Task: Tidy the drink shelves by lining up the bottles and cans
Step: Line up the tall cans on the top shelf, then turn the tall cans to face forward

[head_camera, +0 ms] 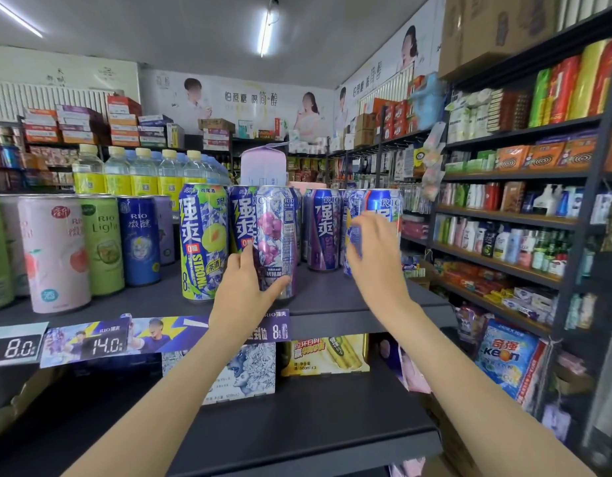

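Observation:
On the dark top shelf (332,297) stand tall drink cans. My left hand (244,285) grips a purple grape can (277,235) near the shelf's front edge, thumb on its left side and fingers under its right. A green can (201,242) stands just to its left. My right hand (369,249) is blurred, with fingers spread, reaching over a blue-and-white can (354,232) at the right end of the row; whether it touches the can I cannot tell. A purple can (323,228) stands between the two hands, further back.
Pink, green and blue cans (57,253) fill the shelf's left side, with yellow-labelled water bottles (143,170) behind. Price tags (101,346) hang on the shelf lip. Boxed multipacks (325,352) sit on the lower shelf. Stocked shelving (521,218) lines the right.

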Action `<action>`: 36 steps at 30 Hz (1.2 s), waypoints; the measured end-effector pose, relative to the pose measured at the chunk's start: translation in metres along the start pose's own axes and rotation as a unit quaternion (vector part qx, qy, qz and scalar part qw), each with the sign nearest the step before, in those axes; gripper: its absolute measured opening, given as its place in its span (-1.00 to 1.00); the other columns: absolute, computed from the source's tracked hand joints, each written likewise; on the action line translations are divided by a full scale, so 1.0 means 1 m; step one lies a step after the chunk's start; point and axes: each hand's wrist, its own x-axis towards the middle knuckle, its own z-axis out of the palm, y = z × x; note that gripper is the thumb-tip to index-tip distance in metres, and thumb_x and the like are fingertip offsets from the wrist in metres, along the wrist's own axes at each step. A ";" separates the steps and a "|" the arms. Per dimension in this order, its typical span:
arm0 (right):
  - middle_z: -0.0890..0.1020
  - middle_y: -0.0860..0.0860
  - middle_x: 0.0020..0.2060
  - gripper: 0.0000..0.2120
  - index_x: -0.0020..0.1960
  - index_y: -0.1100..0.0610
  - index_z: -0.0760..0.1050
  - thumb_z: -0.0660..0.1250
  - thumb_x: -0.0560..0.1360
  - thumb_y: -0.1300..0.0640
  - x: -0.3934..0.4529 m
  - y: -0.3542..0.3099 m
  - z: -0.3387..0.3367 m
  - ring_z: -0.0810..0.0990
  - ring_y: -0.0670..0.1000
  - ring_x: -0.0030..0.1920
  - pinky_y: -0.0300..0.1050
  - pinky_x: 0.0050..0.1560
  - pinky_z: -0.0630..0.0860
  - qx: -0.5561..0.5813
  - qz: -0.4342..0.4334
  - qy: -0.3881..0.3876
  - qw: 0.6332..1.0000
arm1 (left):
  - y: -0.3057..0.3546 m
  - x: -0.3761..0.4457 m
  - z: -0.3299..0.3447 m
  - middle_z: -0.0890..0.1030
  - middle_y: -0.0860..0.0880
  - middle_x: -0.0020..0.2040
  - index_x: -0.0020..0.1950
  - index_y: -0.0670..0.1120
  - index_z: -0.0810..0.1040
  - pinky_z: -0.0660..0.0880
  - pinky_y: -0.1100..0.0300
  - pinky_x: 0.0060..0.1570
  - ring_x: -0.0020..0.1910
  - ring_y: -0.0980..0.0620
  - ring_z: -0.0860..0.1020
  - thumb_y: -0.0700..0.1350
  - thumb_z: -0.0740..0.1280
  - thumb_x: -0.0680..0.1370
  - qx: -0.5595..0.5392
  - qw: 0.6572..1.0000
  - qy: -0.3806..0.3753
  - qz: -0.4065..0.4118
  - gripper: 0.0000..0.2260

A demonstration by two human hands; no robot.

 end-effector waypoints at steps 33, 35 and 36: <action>0.45 0.16 0.20 -0.25 0.30 0.28 0.27 0.46 0.34 -0.16 0.021 -0.003 0.057 0.49 0.14 0.19 -0.03 0.07 0.47 -0.076 0.200 -0.188 0.959 | -0.002 0.002 0.004 0.29 -0.14 0.31 0.51 -0.16 0.06 0.43 0.01 0.05 0.24 -0.15 0.40 0.16 0.31 0.49 -0.007 1.000 0.004 -0.003 -0.25; 0.47 0.17 0.19 -0.25 0.30 0.29 0.28 0.47 0.34 -0.14 0.024 -0.005 0.060 0.50 0.15 0.20 -0.04 0.06 0.48 -0.082 0.205 -0.192 0.956 | -0.002 0.002 0.004 0.29 -0.13 0.31 0.51 -0.16 0.05 0.43 0.02 0.05 0.23 -0.15 0.41 0.16 0.31 0.49 -0.009 1.000 0.002 -0.002 -0.25; 0.47 0.16 0.19 -0.26 0.30 0.29 0.28 0.47 0.34 -0.13 0.026 -0.007 0.061 0.50 0.15 0.19 -0.04 0.05 0.48 -0.085 0.207 -0.195 0.955 | -0.002 0.002 0.004 0.29 -0.13 0.31 0.51 -0.16 0.05 0.43 0.03 0.05 0.22 -0.14 0.41 0.16 0.31 0.49 -0.011 1.000 0.001 -0.001 -0.25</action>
